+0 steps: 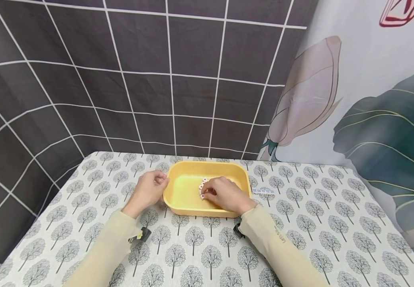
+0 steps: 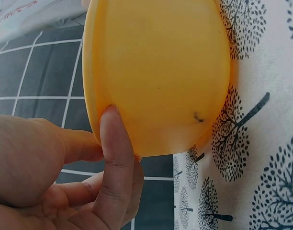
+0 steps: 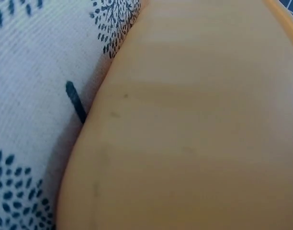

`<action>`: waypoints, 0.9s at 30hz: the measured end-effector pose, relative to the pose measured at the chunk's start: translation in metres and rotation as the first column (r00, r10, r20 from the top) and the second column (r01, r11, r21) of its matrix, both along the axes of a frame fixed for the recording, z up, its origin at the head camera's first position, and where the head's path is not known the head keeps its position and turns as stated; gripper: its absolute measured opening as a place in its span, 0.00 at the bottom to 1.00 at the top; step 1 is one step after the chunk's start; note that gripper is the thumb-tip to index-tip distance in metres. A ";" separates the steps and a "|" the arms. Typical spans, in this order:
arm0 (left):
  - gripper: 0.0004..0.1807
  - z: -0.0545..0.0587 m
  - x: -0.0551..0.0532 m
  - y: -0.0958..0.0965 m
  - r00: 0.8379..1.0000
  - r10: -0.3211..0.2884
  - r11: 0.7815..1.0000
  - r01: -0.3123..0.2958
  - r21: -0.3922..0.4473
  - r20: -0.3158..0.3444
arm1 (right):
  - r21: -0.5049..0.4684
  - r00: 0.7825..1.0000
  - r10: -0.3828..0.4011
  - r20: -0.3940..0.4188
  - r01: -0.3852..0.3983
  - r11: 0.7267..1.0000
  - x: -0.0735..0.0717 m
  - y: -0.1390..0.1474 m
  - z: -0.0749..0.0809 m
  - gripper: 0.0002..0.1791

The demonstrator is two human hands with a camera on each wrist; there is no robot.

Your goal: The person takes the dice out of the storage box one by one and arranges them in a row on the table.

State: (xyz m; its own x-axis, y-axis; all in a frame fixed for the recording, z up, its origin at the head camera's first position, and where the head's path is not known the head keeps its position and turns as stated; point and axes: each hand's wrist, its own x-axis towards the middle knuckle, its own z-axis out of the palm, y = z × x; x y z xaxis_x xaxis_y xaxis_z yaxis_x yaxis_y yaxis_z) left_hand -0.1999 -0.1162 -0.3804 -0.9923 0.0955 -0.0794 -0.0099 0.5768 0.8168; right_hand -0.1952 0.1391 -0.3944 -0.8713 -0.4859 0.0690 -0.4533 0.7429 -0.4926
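A yellow oblong basin [image 1: 185,199] rests on the cloth-covered table. My left hand [image 1: 149,189] pinches its left rim. In the left wrist view, one finger [image 2: 115,143] lies against the basin's outer wall [image 2: 161,72], with the thumb behind the rim. My right hand [image 1: 226,194] reaches over the near rim into the basin, fingers bent down over a small cluster of white pieces [image 1: 201,186] with dark reddish marks. One white piece [image 1: 202,196] sits between its thumb and fingertips. In the right wrist view, the basin's outer wall [image 3: 194,120] hides that hand.
To the basin's right, a small white strip with blue marks [image 1: 263,191] lies on the tree-print tablecloth [image 1: 192,255]. A dark tile-patterned curtain [image 1: 146,95] hangs behind the table, and a flower-print curtain [image 1: 310,87] hangs at the right.
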 end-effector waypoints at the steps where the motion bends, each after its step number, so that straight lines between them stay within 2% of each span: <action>1: 0.13 0.000 0.000 0.000 1.000 0.000 1.000 0.000 0.001 -0.001 | -0.001 1.000 -0.001 0.001 0.001 1.000 0.000 0.000 0.000 0.05; 6: 0.13 0.000 0.001 0.000 1.000 0.002 1.000 -0.002 -0.003 -0.011 | 0.006 1.000 -0.005 0.009 0.004 1.000 0.001 0.000 0.001 0.02; 17: 0.13 0.000 0.001 0.000 1.000 -0.001 1.000 0.001 -0.002 -0.007 | 0.030 0.998 -0.029 0.062 0.027 0.999 0.000 0.000 -0.001 0.03; 27: 0.12 0.001 0.002 0.000 1.000 -0.007 1.000 0.006 -0.010 -0.021 | 0.036 0.996 -0.004 0.090 0.001 0.999 0.000 0.001 0.000 0.04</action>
State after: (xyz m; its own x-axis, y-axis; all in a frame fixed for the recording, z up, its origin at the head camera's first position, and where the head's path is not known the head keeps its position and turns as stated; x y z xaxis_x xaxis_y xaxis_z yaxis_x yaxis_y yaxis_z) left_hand -0.1981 -0.1161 -0.3798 -0.9931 0.1012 -0.0597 0.0108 0.5850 0.8110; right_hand -0.1957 0.1399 -0.3948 -0.8744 -0.4844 -0.0273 -0.4064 0.7621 -0.5041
